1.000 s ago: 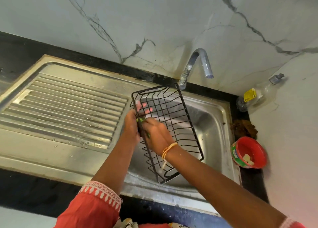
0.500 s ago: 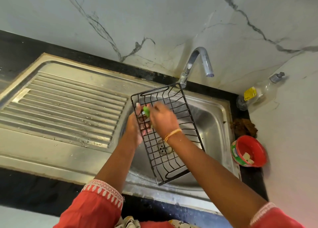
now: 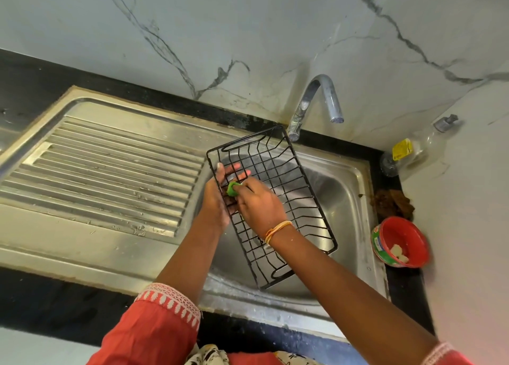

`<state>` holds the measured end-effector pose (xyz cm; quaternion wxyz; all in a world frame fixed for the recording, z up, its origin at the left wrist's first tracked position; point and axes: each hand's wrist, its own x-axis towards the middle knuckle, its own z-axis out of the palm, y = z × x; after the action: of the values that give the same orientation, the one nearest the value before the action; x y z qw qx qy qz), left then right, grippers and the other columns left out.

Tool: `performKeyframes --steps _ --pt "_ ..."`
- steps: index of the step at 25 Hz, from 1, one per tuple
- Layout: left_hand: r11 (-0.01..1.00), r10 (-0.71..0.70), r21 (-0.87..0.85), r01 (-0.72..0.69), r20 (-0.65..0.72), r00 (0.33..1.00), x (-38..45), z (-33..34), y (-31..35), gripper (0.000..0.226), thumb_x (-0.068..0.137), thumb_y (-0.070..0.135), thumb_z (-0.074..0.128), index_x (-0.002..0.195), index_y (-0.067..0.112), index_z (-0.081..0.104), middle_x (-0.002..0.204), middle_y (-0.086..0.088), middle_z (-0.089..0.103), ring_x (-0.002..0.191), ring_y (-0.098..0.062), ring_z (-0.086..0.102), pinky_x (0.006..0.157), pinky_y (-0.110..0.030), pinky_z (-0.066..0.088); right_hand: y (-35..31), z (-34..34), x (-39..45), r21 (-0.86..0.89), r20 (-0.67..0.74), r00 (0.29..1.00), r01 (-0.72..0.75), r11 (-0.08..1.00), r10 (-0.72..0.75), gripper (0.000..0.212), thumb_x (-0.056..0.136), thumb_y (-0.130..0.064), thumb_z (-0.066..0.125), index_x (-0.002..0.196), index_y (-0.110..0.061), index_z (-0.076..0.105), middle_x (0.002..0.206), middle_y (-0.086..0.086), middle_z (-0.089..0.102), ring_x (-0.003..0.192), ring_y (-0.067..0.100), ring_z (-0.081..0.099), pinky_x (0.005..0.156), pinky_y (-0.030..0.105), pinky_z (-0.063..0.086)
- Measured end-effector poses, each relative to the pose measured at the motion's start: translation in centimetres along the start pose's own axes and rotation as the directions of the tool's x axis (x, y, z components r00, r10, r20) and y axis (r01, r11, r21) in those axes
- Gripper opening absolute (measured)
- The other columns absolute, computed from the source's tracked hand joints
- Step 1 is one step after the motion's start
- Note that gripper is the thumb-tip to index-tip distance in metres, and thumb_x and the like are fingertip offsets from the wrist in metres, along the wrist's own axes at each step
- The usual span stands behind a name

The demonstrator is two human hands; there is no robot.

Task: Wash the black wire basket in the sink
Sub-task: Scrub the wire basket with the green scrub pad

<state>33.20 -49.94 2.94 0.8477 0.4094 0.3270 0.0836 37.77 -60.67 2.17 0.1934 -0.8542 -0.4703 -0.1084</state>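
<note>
The black wire basket (image 3: pixel 275 207) is held over the bowl of the steel sink (image 3: pixel 344 199), tilted, with its open side toward the camera and its wire floor toward the basin. Its long axis runs from the far left, close under the tap (image 3: pixel 316 103), down to the near right, where the lower short end hangs above the sink's near rim. The left hand (image 3: pixel 217 199) holds the basket at its left long edge, thumb on the near side of the wires and fingers showing through the grid behind them. The right hand (image 3: pixel 259 205), with an orange thread band at the wrist, is curled round a small green scrubber (image 3: pixel 232 188) and presses it against the wires beside the left hand's fingers. The ribbed drainboard (image 3: pixel 104 177) lies to the left of the bowl. On the black tabletop (image 3: pixel 396 183) to the right stand a red tub (image 3: pixel 400 240) with pale soap pieces inside, a brown scouring wad (image 3: pixel 391 202) beyond it, and a clear bottle (image 3: pixel 413 150) leaning in the far corner.
</note>
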Motion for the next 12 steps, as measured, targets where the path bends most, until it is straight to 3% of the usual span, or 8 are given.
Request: performKeyframes --steps 3,6,8,12 --pt "1.000 0.025 0.004 -0.025 0.008 1.000 -0.2 -0.3 -0.1 0.049 0.100 0.052 0.037 0.117 0.016 0.065 0.103 -0.006 0.074 0.089 -0.022 0.071 0.061 -0.030 0.056 -0.3 0.2 -0.2 -0.007 -0.006 1.000 0.013 1.000 -0.013 0.020 0.080 -0.007 0.070 0.100 -0.006 0.069 0.095 0.010 0.063 0.081 0.026 0.064 0.053 0.032 0.056" --pt "1.000 -0.009 0.001 0.009 -0.027 1.000 -0.7 -0.2 0.3 0.049 0.100 0.051 0.036 0.117 0.015 0.064 0.094 -0.003 0.076 0.079 -0.018 0.073 0.057 -0.028 0.056 0.1 0.0 -0.3 -0.044 0.026 0.999 0.023 0.999 -0.022 0.021 0.083 -0.010 0.067 0.103 -0.007 0.067 0.103 0.012 0.062 0.087 0.027 0.064 0.055 0.036 0.059" --pt "0.999 -0.026 -0.029 0.026 -0.005 1.000 -0.7 0.1 0.4 0.049 0.100 0.052 0.035 0.118 0.016 0.062 0.090 -0.003 0.076 0.078 -0.019 0.073 0.058 -0.030 0.057 1.0 -0.5 0.4 -0.077 0.030 0.999 -0.036 0.996 0.038 0.024 0.085 -0.009 0.066 0.108 -0.005 0.065 0.103 0.013 0.059 0.085 0.028 0.063 0.058 0.037 0.059" --pt "0.997 -0.063 -0.043 0.061 -0.042 0.997 -0.6 0.0 0.7 0.053 0.100 0.053 0.031 0.125 0.016 0.059 0.105 -0.004 0.074 0.100 -0.029 0.070 0.074 -0.037 0.055 3.1 -1.0 1.3 -0.128 0.016 0.974 -0.221 0.967 0.224 0.026 0.087 -0.008 0.064 0.112 -0.002 0.062 0.108 0.016 0.055 0.089 0.031 0.061 0.066 0.043 0.060"
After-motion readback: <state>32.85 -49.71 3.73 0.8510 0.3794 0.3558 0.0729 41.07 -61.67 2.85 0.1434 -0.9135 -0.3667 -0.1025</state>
